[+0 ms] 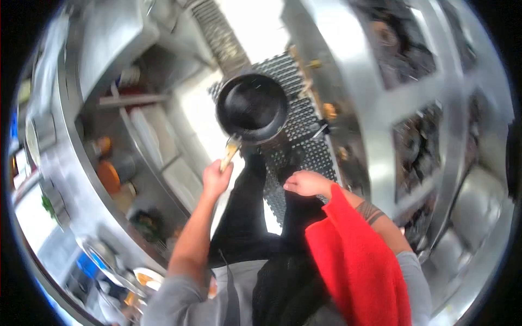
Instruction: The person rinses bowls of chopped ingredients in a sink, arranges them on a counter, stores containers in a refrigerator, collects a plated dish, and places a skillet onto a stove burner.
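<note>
My left hand (216,179) is closed around the light-coloured handle of a black frying pan (253,106). The pan is held out ahead of me above the floor, its dark inside facing up with no food visible in it. My right hand (305,183) is apart from the pan, in front of my dark trousers, with its fingers curled in and nothing showing between them. A red towel (356,255) hangs over my right forearm, from near the wrist down toward my waist.
To the right runs a steel stove with several burners (418,141). A steel counter (84,187) with shelves beneath it stands on the left, holding an orange round item (108,176). A black perforated mat (312,157) covers part of the floor.
</note>
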### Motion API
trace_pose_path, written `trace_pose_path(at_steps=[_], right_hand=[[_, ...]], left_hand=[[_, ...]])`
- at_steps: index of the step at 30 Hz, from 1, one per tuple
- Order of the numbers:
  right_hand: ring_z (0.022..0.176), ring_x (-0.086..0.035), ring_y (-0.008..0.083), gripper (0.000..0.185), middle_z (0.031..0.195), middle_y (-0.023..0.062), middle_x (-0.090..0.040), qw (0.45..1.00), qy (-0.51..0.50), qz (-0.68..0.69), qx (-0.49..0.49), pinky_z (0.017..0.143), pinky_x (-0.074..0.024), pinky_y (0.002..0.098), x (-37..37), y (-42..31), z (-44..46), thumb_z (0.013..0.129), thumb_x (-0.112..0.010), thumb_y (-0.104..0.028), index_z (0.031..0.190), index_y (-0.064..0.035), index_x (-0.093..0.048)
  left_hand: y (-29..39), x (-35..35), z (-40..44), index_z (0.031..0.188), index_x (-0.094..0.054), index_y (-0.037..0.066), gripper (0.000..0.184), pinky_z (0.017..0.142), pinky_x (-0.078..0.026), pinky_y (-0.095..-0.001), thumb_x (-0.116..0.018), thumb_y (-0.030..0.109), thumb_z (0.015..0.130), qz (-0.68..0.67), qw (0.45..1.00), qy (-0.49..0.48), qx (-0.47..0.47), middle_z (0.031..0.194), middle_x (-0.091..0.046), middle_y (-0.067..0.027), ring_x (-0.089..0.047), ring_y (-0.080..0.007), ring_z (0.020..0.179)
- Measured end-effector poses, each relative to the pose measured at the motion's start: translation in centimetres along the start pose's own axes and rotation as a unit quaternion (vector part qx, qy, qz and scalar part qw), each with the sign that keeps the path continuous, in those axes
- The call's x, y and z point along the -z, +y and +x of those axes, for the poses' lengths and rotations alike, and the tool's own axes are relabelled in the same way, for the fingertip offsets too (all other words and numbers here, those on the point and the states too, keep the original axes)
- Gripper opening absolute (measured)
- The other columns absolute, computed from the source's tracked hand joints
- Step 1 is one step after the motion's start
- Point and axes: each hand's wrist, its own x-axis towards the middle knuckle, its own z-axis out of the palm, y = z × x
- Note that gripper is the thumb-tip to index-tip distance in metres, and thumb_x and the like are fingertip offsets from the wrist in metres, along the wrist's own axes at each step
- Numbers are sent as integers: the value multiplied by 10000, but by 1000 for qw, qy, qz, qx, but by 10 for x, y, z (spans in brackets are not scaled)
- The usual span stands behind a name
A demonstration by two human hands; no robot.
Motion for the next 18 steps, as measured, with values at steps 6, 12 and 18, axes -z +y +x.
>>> trace_pose_path(at_steps=[6, 12, 18], right_hand=[[1001, -671, 416, 521, 1047, 218, -715, 988, 99, 111, -45, 867, -517, 509, -2, -43, -189, 1012, -476, -499, 1045, -39, -719], [972, -668, 409, 466, 1012, 207, -712, 938, 279, 150, -143, 887, -516, 512, -147, -33, -341, 1028, -474, -435, 995, -46, -728], [921, -679, 423, 420, 975, 212, -709, 776, 514, 355, -89, 841, -532, 507, -398, 20, -375, 992, -544, -426, 987, -49, -727]], left_hand=[[88, 62, -62, 955, -701, -52, 339, 710, -511, -499, -704, 285, 923, 101, 989, 25, -106, 811, -689, -276, -684, -432, 769], [176, 33, -175, 938, -695, -35, 322, 672, -524, -472, -722, 285, 913, 82, 947, -82, -299, 762, -695, -229, -696, -384, 697], [292, -158, -350, 961, -717, -5, 469, 678, -536, -459, -668, 461, 939, 97, 901, -249, -342, 759, -690, -232, -711, -365, 724]])
